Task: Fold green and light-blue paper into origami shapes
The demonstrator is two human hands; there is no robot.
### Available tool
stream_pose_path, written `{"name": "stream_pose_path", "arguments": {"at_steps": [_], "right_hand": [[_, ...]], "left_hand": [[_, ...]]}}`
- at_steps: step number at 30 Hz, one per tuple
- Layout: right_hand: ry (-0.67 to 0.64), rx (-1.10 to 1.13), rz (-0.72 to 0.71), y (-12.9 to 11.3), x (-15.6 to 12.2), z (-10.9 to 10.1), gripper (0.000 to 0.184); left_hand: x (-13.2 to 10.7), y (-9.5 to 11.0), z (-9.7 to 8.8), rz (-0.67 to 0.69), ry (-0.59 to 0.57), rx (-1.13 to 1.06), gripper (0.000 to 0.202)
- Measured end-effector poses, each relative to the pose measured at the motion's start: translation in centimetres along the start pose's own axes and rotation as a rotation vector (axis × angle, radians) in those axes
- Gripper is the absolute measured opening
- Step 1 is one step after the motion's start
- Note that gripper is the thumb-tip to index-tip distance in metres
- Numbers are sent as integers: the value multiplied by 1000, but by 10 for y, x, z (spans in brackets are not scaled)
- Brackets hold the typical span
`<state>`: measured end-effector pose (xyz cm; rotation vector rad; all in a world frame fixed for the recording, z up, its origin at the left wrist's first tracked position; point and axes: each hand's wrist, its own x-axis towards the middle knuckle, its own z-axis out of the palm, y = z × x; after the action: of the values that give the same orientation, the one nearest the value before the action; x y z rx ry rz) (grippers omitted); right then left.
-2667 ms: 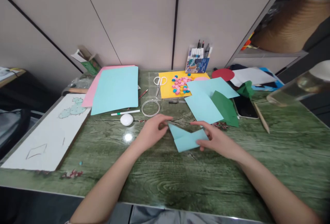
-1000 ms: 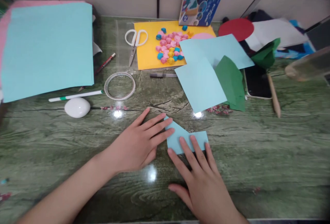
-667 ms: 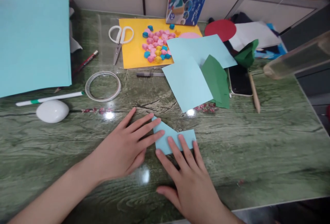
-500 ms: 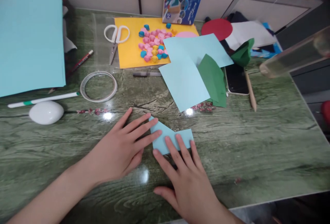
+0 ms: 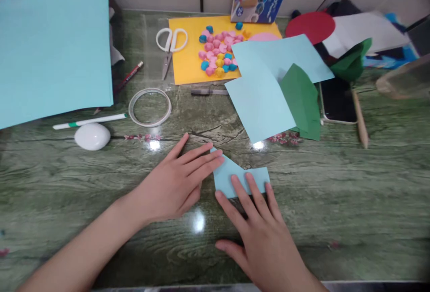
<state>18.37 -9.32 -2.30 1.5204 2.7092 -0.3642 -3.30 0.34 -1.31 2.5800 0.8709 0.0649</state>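
Observation:
A small folded piece of light blue paper [image 5: 225,176] lies flat on the green marbled table [image 5: 336,202]. My left hand [image 5: 178,180] is stretched out, its fingertips resting on the paper's left edge. Spread over the paper's lower edge are the fingers of my right hand [image 5: 262,225], pressing it down with the thumb held apart on the table. Neither hand grips anything. Beyond the paper lie two larger light blue sheets [image 5: 260,106] and green paper pieces [image 5: 298,97].
White scissors [image 5: 171,41], a roll of tape [image 5: 131,108], a white egg-shaped object [image 5: 92,136] and a green-white pen [image 5: 101,120] lie left. Small coloured pieces [image 5: 220,52] cover yellow paper [image 5: 184,70]. A phone [image 5: 337,101] sits right; a blue paper stack [image 5: 53,59] stands far left.
The whole view has shifted, so things appear farther right. My left fingers have drawn closer together on the paper; my right hand stays spread on it.

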Motion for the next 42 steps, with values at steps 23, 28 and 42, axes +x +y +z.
{"name": "stream_pose_path", "arguments": {"at_steps": [23,28,42], "right_hand": [[33,8,-16,0,1,-2,69],[83,-12,27,-5,5,-2,61],[21,13,53,-2,3,1,67]], "left_hand": [[0,0,1,-8,-55,11,56],[1,1,-1,-9,-46,27,55],[0,0,6,-19,25,-2,51]]}}
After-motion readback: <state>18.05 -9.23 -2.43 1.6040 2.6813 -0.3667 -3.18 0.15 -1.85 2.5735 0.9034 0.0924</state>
